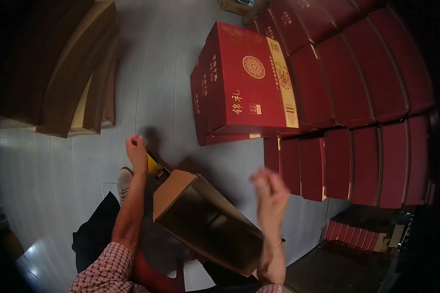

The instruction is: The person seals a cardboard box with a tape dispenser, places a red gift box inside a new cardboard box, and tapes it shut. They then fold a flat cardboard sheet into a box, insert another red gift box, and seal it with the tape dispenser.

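An open cardboard box (178,188) stands tilted in front of me, its dark inside showing. My left hand (136,145) is raised beyond the box's left end, its fingers curled together; whether they hold anything is too small to tell. Below that hand, partly behind the wrist, is a yellow and black object (154,166). On the right, my right hand (270,188) is lifted above the box's right side. Its fingers are bent and blurred by motion, and I cannot make out anything between them.
Red printed boxes (254,68) are stacked ahead, beside rows of more red boxes (366,73) on the right. Flattened brown cardboard (78,73) stands at the upper left. A shoe (124,181) shows on the grey floor (151,73). Smaller red boxes (352,236) lie lower right.
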Demonstrator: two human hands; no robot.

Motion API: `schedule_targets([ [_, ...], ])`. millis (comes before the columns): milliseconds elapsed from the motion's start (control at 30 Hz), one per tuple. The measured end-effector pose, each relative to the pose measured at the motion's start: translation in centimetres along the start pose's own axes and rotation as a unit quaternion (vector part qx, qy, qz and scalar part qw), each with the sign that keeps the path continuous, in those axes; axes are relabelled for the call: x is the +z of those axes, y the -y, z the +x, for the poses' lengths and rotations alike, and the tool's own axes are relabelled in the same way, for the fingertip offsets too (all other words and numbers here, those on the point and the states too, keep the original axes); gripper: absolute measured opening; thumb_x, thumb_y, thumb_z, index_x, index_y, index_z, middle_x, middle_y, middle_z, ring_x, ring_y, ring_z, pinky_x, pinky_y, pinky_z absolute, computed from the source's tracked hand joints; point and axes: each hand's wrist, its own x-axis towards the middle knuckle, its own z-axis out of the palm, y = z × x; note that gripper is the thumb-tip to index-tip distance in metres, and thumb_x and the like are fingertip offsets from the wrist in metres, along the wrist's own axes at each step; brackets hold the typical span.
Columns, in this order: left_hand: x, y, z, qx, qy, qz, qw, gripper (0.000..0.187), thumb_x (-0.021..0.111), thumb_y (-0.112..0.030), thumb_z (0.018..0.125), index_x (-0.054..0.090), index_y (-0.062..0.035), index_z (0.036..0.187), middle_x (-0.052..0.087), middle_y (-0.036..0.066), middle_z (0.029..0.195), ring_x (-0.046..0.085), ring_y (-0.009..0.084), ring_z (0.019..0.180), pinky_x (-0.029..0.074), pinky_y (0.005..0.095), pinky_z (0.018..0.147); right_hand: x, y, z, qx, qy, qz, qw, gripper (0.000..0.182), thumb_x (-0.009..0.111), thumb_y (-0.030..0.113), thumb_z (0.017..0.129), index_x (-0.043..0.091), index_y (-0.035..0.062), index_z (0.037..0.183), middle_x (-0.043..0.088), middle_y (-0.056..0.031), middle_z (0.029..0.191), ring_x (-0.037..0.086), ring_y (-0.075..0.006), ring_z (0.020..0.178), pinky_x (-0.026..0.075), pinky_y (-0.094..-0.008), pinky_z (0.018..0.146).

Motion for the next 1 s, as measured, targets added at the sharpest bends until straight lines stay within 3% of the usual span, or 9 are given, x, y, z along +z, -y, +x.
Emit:
schedule_targets([
  [167,8.3,-17.0,-3.6,-0.098,0.317,-0.131,0.934,0.075,0.061,-0.062,0.100,0.046,-0.0124,0.153,0.053,0.007,0.146,0.054,0.0237,0.128,0.045,0.0515,0.102,-10.7,0.2,19.5,-0.208,-0.204,-0.278,0.915,0.069,0.063,0.049,0.103,0.054,-0.0069,0.143,0.057,-0.0296,0.141,0.061,-0.0354,0.125,0.051,-0.0437,0.104],
  [300,12.3,-20.1,-4.9,-0.143,0.398,-0.137,0.896,0.090,0.050,-0.080,0.096,0.043,-0.0139,0.156,0.047,0.008,0.155,0.047,0.0288,0.138,0.044,0.0547,0.103,-11.2,-0.6,24.2,-0.102,-0.225,-0.444,0.861,0.086,0.067,0.059,0.098,0.049,-0.0076,0.149,0.050,-0.0316,0.150,0.049,-0.0414,0.140,0.041,-0.0488,0.115],
  [400,11.5,-20.8,-4.1,-0.147,0.383,-0.172,0.896,0.096,0.045,-0.088,0.092,0.045,-0.0159,0.155,0.047,0.010,0.156,0.043,0.0345,0.142,0.043,0.0589,0.105,-7.3,3.7,18.9,-0.006,-0.199,-0.510,0.837,0.074,0.079,0.056,0.087,0.069,-0.0080,0.123,0.075,-0.0218,0.103,0.073,-0.0377,0.094,0.059,-0.0463,0.086],
  [533,5.3,-18.4,2.0,-0.166,0.266,-0.300,0.901,0.101,0.043,-0.094,0.087,0.048,-0.0170,0.152,0.046,0.014,0.155,0.039,0.0412,0.144,0.039,0.0729,0.107,-6.6,3.1,13.0,0.104,0.082,-0.215,0.968,0.047,0.083,0.044,0.092,0.077,-0.0019,0.092,0.067,-0.0021,0.066,0.064,-0.0124,0.059,0.053,-0.0305,0.059],
  [633,3.7,-19.4,1.5,-0.137,0.246,-0.334,0.900,0.108,0.046,-0.095,0.085,0.038,-0.0152,0.158,0.034,0.020,0.160,0.035,0.0447,0.146,0.037,0.0782,0.106,-7.9,0.5,15.6,-0.078,-0.106,-0.159,0.978,0.044,0.079,0.040,0.097,0.075,-0.0024,0.109,0.071,-0.0033,0.079,0.065,-0.0080,0.071,0.048,-0.0243,0.061],
  [733,3.5,-20.4,-0.6,-0.119,0.228,-0.292,0.921,0.117,0.051,-0.094,0.083,0.023,-0.0151,0.165,0.026,0.024,0.163,0.029,0.0483,0.150,0.037,0.0797,0.106,-8.8,0.6,21.3,-0.150,-0.151,-0.176,0.961,0.073,0.074,0.046,0.098,0.056,-0.0054,0.146,0.069,-0.0178,0.128,0.066,-0.0224,0.116,0.052,-0.0344,0.097],
  [800,4.4,-21.8,-1.7,-0.103,0.215,-0.242,0.941,0.126,0.060,-0.088,0.083,0.005,-0.0145,0.168,0.015,0.027,0.166,0.020,0.0527,0.153,0.033,0.0832,0.107,-8.4,2.7,24.6,-0.154,-0.140,-0.235,0.950,0.093,0.065,0.060,0.098,0.039,-0.0063,0.158,0.047,-0.0261,0.157,0.047,-0.0342,0.146,0.039,-0.0434,0.119],
  [933,6.3,-20.8,-0.1,-0.119,0.219,-0.288,0.925,0.108,0.065,-0.077,0.089,0.024,-0.0123,0.164,0.034,0.023,0.161,0.037,0.0436,0.147,0.040,0.0737,0.107,-8.1,6.0,31.2,-0.215,-0.129,-0.315,0.915,0.111,0.057,0.073,0.095,0.021,-0.0074,0.164,0.021,-0.0319,0.170,0.019,-0.0407,0.160,0.021,-0.0461,0.129],
  [1000,6.6,-19.3,0.7,-0.140,0.257,-0.328,0.898,0.098,0.068,-0.072,0.091,0.035,-0.0112,0.159,0.046,0.020,0.155,0.048,0.0366,0.142,0.045,0.0651,0.109,-9.0,6.7,35.7,-0.181,-0.135,-0.449,0.865,0.112,0.062,0.075,0.091,0.033,-0.0116,0.157,0.035,-0.0339,0.161,0.039,-0.0408,0.149,0.036,-0.0453,0.122],
])
